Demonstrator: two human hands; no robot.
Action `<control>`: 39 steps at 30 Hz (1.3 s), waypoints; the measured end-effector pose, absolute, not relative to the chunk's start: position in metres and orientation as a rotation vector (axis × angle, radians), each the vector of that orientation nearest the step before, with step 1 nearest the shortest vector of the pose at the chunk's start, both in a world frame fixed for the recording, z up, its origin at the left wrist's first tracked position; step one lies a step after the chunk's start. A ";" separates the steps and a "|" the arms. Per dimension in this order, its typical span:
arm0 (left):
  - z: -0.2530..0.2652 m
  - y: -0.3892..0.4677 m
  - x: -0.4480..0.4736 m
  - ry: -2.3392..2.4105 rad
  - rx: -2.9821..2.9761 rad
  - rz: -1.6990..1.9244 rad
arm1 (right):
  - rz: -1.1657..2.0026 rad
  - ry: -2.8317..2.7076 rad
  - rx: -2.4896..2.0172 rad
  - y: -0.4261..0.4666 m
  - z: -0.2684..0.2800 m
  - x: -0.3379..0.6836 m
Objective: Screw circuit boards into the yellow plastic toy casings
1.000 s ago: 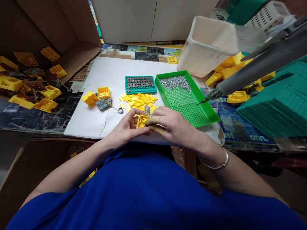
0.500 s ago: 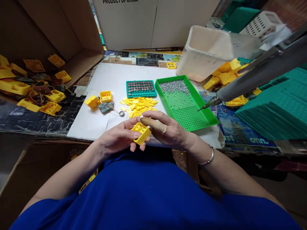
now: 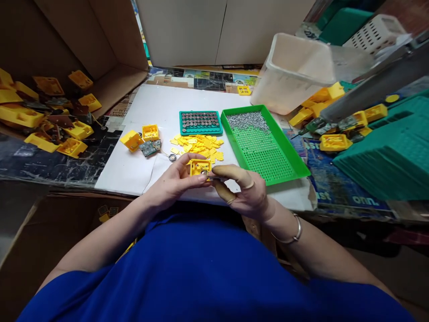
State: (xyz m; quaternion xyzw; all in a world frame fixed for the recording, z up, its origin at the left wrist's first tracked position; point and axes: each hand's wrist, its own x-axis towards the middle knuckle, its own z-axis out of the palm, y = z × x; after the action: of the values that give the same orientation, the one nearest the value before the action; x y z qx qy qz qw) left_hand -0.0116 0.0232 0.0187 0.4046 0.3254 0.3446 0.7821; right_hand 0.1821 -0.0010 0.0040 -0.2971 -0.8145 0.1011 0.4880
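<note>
My left hand (image 3: 174, 181) is closed around a small yellow plastic housing (image 3: 200, 166), its open side facing me and small inner parts showing. My right hand (image 3: 243, 185), with tan covers on the thumb and a finger, is pinched at the housing's right edge. Between those fingertips a thin, flat, greyish part shows edge-on; its kind is unclear. Just beyond the hands lies a pile of flat yellow plastic pieces (image 3: 197, 145). Left of it are two yellow housings (image 3: 150, 132) and a circuit board (image 3: 149, 148) wired to a round disc (image 3: 172, 157).
A teal tray of round button cells (image 3: 201, 121) stands behind the yellow pieces. To its right is a green perforated tray (image 3: 278, 156) with many screws (image 3: 250, 121). An electric screwdriver (image 3: 315, 126) hangs at right. A cardboard box (image 3: 124, 85) with yellow housings stands left, a white bin (image 3: 291, 76) behind.
My left hand has turned the yellow housing so its open side faces me more. My right fingers have gone from stretched over it to pinching at its right edge.
</note>
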 end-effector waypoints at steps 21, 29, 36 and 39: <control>0.012 0.023 -0.004 0.771 0.932 0.808 | 0.235 -2.229 -0.847 0.002 0.020 0.187; 0.013 0.028 -0.003 0.718 0.789 0.754 | 0.300 -2.183 -1.041 0.013 0.018 0.184; 0.000 0.029 -0.009 0.762 0.957 0.755 | 0.010 -2.279 -1.024 0.011 0.017 0.176; -0.007 0.026 -0.011 0.778 1.131 0.787 | -0.205 -2.380 -1.048 0.007 0.011 0.171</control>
State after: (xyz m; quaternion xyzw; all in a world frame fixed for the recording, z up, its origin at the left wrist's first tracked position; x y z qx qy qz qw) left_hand -0.0111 0.0259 -0.0071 0.5083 0.3498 0.3539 0.7029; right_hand 0.1710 0.0070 0.0110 -0.3874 -0.8803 -0.0758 0.2632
